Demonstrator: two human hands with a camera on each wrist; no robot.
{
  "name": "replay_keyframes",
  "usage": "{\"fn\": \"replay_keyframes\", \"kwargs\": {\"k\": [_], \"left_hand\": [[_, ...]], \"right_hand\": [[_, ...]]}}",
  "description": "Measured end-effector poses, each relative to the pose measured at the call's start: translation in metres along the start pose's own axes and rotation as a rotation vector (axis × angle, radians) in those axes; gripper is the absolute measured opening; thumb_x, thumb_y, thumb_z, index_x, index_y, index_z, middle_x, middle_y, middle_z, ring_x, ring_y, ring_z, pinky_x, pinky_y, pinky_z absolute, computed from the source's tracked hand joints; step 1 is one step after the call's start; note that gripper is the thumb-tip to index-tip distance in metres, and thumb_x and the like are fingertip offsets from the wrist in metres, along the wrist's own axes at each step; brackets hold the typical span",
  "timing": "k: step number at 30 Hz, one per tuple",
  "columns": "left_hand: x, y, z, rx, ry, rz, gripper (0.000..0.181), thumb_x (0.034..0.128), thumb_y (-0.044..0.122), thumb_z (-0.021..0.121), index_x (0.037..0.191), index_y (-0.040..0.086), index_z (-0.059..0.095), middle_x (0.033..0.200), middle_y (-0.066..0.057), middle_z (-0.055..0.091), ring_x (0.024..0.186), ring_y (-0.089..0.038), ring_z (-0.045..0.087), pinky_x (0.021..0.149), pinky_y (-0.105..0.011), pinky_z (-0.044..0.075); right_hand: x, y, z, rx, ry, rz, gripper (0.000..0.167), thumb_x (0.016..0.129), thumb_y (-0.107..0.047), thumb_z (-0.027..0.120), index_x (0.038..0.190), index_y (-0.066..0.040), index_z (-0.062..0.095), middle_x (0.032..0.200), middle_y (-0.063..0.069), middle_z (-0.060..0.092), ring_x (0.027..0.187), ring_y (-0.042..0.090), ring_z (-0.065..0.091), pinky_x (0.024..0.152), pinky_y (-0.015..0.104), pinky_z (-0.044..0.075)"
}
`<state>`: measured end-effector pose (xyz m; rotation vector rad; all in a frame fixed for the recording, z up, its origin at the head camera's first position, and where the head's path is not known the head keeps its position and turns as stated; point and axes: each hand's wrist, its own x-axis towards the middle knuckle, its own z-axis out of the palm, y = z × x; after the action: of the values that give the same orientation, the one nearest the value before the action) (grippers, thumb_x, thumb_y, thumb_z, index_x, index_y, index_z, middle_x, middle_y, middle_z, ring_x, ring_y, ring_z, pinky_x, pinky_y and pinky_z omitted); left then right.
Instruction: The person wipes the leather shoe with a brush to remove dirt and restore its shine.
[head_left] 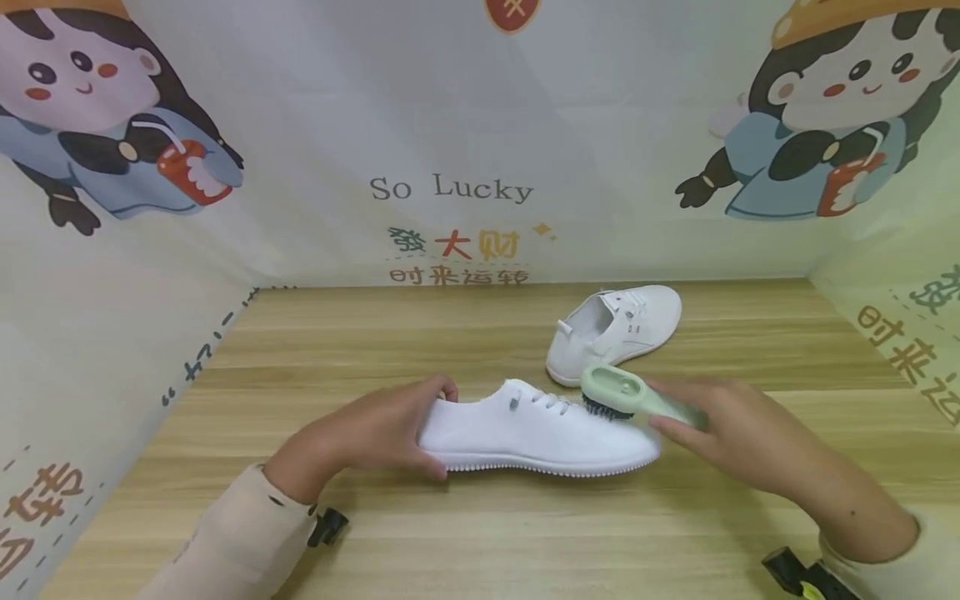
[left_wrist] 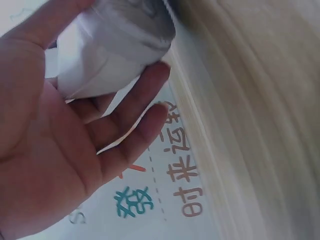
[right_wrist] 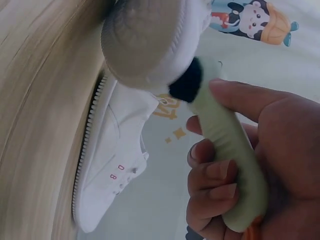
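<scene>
A white shoe [head_left: 525, 433] is held sideways a little above the wooden table, toe to the right. My left hand [head_left: 386, 429] grips its heel; in the left wrist view the fingers curl round the heel [left_wrist: 110, 55]. My right hand [head_left: 727, 425] holds a pale green scrub brush [head_left: 615, 387], its fingers wrapped round the handle [right_wrist: 232, 165]. The dark bristles [right_wrist: 187, 82] touch the upper near the toe. Behind the brush, a second white shoe [head_left: 626, 329] sits on the table, sole down.
The wooden table [head_left: 337, 350] ends at a printed cloth backdrop [head_left: 450, 108] at the back. More of the same cloth hangs at the left and right sides. A dark wrist mount [head_left: 327, 527] shows by the left sleeve.
</scene>
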<state>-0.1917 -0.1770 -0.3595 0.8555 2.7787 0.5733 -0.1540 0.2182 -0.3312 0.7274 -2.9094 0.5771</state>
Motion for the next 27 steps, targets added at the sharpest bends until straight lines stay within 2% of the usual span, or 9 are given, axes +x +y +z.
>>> {"fn": "replay_keyframes", "kwargs": {"k": [3, 5, 8, 10, 13, 16, 19, 22, 27], "left_hand": [[0.002, 0.004, 0.005, 0.111, 0.05, 0.024, 0.077, 0.0586, 0.043, 0.094, 0.118, 0.024, 0.049, 0.097, 0.008, 0.061, 0.078, -0.01, 0.056, 0.07, -0.03, 0.047], [0.003, 0.006, 0.008, 0.187, 0.086, 0.042, 0.077, 0.057, 0.047, 0.094, 0.116, 0.024, 0.051, 0.095, 0.01, 0.06, 0.075, -0.009, 0.055, 0.069, -0.029, 0.046], [0.004, 0.011, 0.011, 0.244, 0.11, 0.038, 0.075, 0.0566, 0.048, 0.094, 0.113, 0.024, 0.052, 0.092, 0.01, 0.059, 0.071, -0.01, 0.053, 0.067, -0.029, 0.044], [0.005, 0.013, 0.012, 0.271, 0.108, 0.032, 0.073, 0.0569, 0.047, 0.094, 0.112, 0.025, 0.052, 0.09, 0.01, 0.057, 0.07, -0.01, 0.052, 0.066, -0.03, 0.043], [0.005, 0.016, 0.014, 0.285, 0.086, 0.043, 0.07, 0.0576, 0.046, 0.094, 0.109, 0.023, 0.052, 0.089, 0.008, 0.057, 0.069, -0.01, 0.052, 0.065, -0.03, 0.043], [0.002, 0.018, 0.014, 0.287, 0.07, 0.063, 0.068, 0.0592, 0.045, 0.093, 0.108, 0.022, 0.052, 0.091, 0.006, 0.06, 0.069, -0.011, 0.052, 0.064, -0.03, 0.044], [-0.001, 0.021, 0.009, 0.276, 0.059, 0.067, 0.068, 0.0628, 0.045, 0.092, 0.114, 0.023, 0.053, 0.089, 0.006, 0.062, 0.067, -0.012, 0.051, 0.064, -0.03, 0.044], [-0.003, 0.022, 0.004, 0.247, 0.038, 0.047, 0.069, 0.067, 0.043, 0.091, 0.121, 0.025, 0.053, 0.084, 0.008, 0.061, 0.066, -0.011, 0.052, 0.064, -0.03, 0.045], [-0.003, 0.019, 0.001, 0.156, -0.014, 0.022, 0.064, 0.0688, 0.04, 0.09, 0.12, 0.024, 0.056, 0.082, 0.01, 0.059, 0.071, -0.01, 0.053, 0.068, -0.03, 0.045]], "right_hand": [[0.001, 0.004, 0.004, 0.005, -0.026, 0.002, 0.049, 0.093, -0.037, 0.07, 0.131, -0.006, 0.065, 0.123, 0.014, 0.07, 0.11, 0.031, 0.067, 0.091, 0.055, 0.052], [0.001, 0.006, 0.006, -0.004, -0.035, -0.003, 0.049, 0.092, -0.035, 0.072, 0.13, -0.004, 0.065, 0.12, 0.015, 0.071, 0.102, 0.026, 0.069, 0.088, 0.052, 0.054], [0.001, 0.008, 0.006, -0.019, -0.026, -0.012, 0.05, 0.093, -0.034, 0.071, 0.13, -0.001, 0.064, 0.119, 0.016, 0.072, 0.095, 0.021, 0.068, 0.085, 0.05, 0.055], [0.0, 0.009, 0.006, -0.021, -0.024, -0.004, 0.049, 0.093, -0.035, 0.07, 0.13, -0.002, 0.064, 0.119, 0.016, 0.071, 0.096, 0.021, 0.068, 0.086, 0.05, 0.055], [0.0, 0.009, 0.004, -0.002, -0.044, 0.002, 0.049, 0.094, -0.034, 0.069, 0.129, -0.001, 0.064, 0.121, 0.016, 0.071, 0.109, 0.031, 0.068, 0.092, 0.054, 0.052], [0.0, 0.009, 0.004, 0.004, -0.079, -0.002, 0.046, 0.094, -0.033, 0.069, 0.127, -0.002, 0.066, 0.12, 0.015, 0.071, 0.111, 0.034, 0.067, 0.092, 0.055, 0.052], [-0.001, 0.009, 0.003, 0.004, -0.129, -0.004, 0.042, 0.095, -0.033, 0.068, 0.125, -0.004, 0.066, 0.111, 0.006, 0.073, 0.096, 0.02, 0.068, 0.083, 0.047, 0.055], [-0.002, 0.011, 0.003, 0.02, -0.205, 0.015, 0.04, 0.097, -0.036, 0.064, 0.124, -0.007, 0.065, 0.089, -0.005, 0.068, 0.073, 0.005, 0.056, 0.067, 0.031, 0.05], [-0.008, 0.015, 0.002, 0.069, -0.308, 0.033, 0.031, 0.097, -0.039, 0.063, 0.115, -0.014, 0.061, 0.064, -0.01, 0.047, 0.053, 0.002, 0.039, 0.052, 0.023, 0.037]]}}
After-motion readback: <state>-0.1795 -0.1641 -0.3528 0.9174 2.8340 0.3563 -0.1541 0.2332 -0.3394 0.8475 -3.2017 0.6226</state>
